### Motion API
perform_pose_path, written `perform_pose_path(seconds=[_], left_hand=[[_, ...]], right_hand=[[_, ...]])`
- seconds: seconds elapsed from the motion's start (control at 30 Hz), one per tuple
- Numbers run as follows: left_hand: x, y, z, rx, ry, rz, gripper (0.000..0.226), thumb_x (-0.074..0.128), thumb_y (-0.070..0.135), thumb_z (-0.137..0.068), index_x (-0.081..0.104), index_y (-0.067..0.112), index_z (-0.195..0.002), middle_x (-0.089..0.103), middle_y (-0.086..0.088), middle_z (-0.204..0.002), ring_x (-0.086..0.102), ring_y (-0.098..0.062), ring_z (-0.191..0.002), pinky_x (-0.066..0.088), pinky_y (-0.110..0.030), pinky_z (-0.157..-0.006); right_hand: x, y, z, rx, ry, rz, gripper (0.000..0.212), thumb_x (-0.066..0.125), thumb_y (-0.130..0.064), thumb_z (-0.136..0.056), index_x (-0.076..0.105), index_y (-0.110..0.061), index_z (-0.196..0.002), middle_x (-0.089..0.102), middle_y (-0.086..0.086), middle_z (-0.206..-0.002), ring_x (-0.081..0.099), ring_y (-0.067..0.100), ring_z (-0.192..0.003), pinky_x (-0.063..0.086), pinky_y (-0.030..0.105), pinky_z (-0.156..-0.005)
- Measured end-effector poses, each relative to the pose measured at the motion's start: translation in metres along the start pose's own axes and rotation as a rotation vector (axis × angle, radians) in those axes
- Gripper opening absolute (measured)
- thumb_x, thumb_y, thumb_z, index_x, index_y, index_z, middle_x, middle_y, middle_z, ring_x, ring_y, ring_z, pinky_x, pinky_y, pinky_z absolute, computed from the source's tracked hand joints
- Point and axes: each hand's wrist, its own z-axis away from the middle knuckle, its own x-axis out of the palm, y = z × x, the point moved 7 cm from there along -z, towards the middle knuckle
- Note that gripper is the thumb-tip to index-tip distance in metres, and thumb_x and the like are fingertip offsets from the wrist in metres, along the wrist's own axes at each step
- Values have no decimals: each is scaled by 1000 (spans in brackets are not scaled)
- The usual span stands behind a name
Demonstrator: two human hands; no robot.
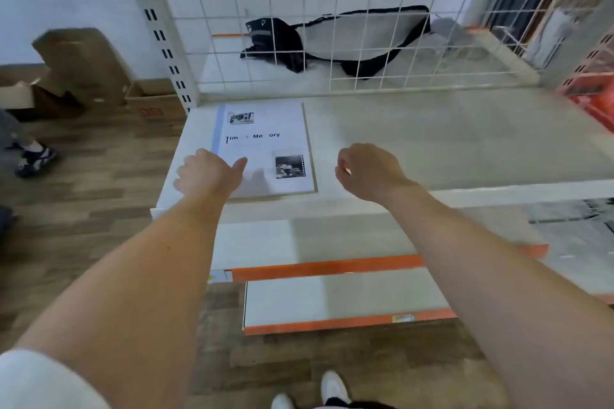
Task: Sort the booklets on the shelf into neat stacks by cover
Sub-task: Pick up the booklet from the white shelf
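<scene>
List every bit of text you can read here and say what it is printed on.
"Tim" then "Me ory", with gaps where letters are washed out: on the cover of the booklet lying on the shelf.
Red marking on the cardboard box on the floor: too blurred to read.
Yellow label on the orange edge of the lowest shelf: too small to read.
Nothing else legible.
</scene>
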Motion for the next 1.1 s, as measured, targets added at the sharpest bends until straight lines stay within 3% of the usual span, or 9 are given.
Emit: perform_pose_path(seconds=[0.2,0.27,0.4,0.47,0.53,0.7,0.87,0.97,1.1], left_hand=[[19,-2,-25,-107,-151,-40,106,66,74,-58,35,2,-129,48,-14,-125,46,-31,-118,40,-39,-91],[19,-5,-31,-112,-157,-48,109,65,81,-50,41,3,-122,54,-12,-112,54,-31,-106,43,-37,-83],[20,-10,-38,-66,-200,-116,96,54,91,-42,54,7,-88,56,-7,-75,60,-26,-82,47,-32,-79],[16,-9,-38,-36,-162,-98,94,54,89,-45,55,5,-86,55,-7,-70,60,-25,-76,47,-30,-75],[12,-10,-35,-20,-83,-1,92,61,80,-55,52,-1,-98,53,-7,-71,60,-26,-74,42,-29,-64],[1,-4,-24,19,38,29,68,53,57,-85,41,-1,-118,59,-17,-108,57,-34,-103,37,-34,-69],[-6,0,-26,60,3,121,46,40,41,-97,53,-2,-109,58,-19,-109,55,-35,-95,39,-34,-67],[-20,0,-16,87,87,144,43,37,37,-98,50,-2,-109,56,-18,-102,49,-31,-81,36,-34,-63],[-32,-9,-1,139,189,253,38,35,34,-99,49,-2,-103,57,-21,-102,53,-37,-87,36,-35,-64]], right_hand=[[10,-2,-15,-30,-19,80,26,37,-22,-95,58,-11,-103,57,6,-100,53,26,-94,36,29,-71],[10,-5,-20,-46,-17,103,26,37,-22,-95,57,-11,-107,57,6,-104,52,26,-97,35,30,-73],[15,-15,-28,-83,-37,141,27,37,-22,-95,56,-11,-111,56,7,-108,51,26,-102,33,30,-75],[18,-20,-30,-112,-40,173,26,37,-21,-95,56,-10,-109,56,8,-107,51,26,-100,31,30,-74],[22,-24,-31,-143,-39,219,24,37,-19,-95,56,-9,-105,56,8,-105,51,27,-99,29,30,-72],[26,-28,-34,-165,0,273,21,38,-15,-93,56,-8,-102,56,9,-106,51,28,-101,27,31,-73],[25,-33,-36,-142,26,238,23,37,-18,-93,56,-9,-102,57,8,-106,50,28,-102,29,32,-75],[24,-40,-37,-156,47,220,22,38,-17,-93,57,-9,-101,58,9,-103,50,29,-101,27,32,-74],[21,-54,-33,-221,85,225,16,41,-12,-89,55,-9,-95,58,10,-100,50,29,-97,22,31,-71]])
